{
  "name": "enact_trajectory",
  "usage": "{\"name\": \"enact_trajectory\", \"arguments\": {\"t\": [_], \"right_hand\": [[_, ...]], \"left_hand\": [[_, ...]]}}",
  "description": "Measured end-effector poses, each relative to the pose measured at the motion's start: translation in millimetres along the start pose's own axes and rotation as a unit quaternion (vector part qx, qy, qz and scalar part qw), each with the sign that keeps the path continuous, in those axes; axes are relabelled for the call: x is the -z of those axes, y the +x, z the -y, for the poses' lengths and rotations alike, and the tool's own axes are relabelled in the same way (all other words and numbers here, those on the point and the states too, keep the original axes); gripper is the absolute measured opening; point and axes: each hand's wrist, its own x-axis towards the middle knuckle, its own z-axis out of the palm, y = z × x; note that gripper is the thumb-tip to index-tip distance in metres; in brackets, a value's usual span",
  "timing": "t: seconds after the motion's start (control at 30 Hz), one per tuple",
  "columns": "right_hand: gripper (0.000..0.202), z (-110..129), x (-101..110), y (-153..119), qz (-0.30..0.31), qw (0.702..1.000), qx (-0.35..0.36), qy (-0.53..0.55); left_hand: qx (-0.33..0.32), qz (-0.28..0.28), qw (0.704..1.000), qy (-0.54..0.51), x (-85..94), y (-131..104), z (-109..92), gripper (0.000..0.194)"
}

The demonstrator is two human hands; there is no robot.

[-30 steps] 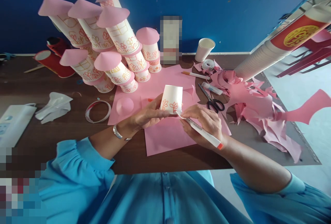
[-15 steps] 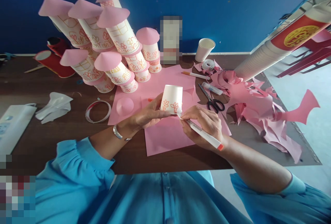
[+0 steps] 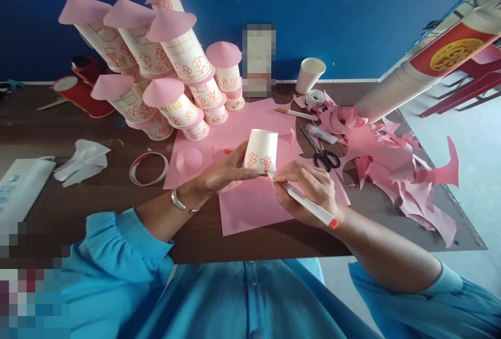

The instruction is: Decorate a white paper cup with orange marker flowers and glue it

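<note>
My left hand (image 3: 227, 174) is closed on a white paper cup (image 3: 261, 145), its thumb along the lower edge. Orange-red flowers are drawn low on the cup's side. In my right hand (image 3: 309, 187) is a white marker pen (image 3: 311, 206) with an orange-red end, its tip at the cup's lower right edge. Pink paper sheets (image 3: 250, 213) lie flat beneath both hands. A small pink paper cone (image 3: 189, 161) rests on the paper left of the cup.
Cup towers with pink cone roofs (image 3: 172, 25) stand at the back left. Scissors (image 3: 326, 159), a glue stick (image 3: 321, 133), another marker (image 3: 296, 114) and pink scraps (image 3: 383, 145) lie right. A tape roll (image 3: 148, 183) lies left; stacked cups (image 3: 391, 96) lean at the right.
The cup has shifted very slightly to the right in my left hand. A pink scrap hanging at the table's right edge has swung left. My right hand has barely moved.
</note>
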Motion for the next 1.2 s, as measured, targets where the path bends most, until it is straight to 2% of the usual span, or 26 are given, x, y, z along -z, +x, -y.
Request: {"name": "enact_trajectory", "arguments": {"t": [0.13, 0.4, 0.57, 0.87, 1.03, 1.2], "right_hand": [[0.016, -0.9, -0.7, -0.5, -0.001, 1.0, -0.001, -0.008], [0.017, -0.7, 0.4, 0.6, 0.006, 1.0, 0.002, -0.011], [0.017, -0.1, 0.6, 0.6, 0.01, 1.0, 0.003, -0.008], [0.018, 1.3, 1.6, 0.2, 0.014, 1.0, 0.005, 0.009], [0.017, -0.4, 7.9, 2.6, -0.022, 1.0, 0.01, 0.001], [0.019, -2.5, 7.1, 3.1, -0.05, 0.998, -0.028, -0.017]], "left_hand": [[0.011, 0.0, 1.0, 0.02, 1.2, 1.2, 1.9, 0.047], [0.023, -0.005, 0.999, 0.026, -2.7, -0.9, -2.6, 0.063], [0.022, -0.003, 0.999, 0.024, -1.7, -1.5, -2.5, 0.063], [0.014, 0.0, 1.0, 0.01, -2.0, 0.1, -3.3, 0.048], [0.002, 0.001, 0.998, -0.06, 4.3, 0.2, 4.7, 0.048], [-0.013, 0.003, 0.995, -0.097, 9.7, 0.6, 10.6, 0.04]]}}
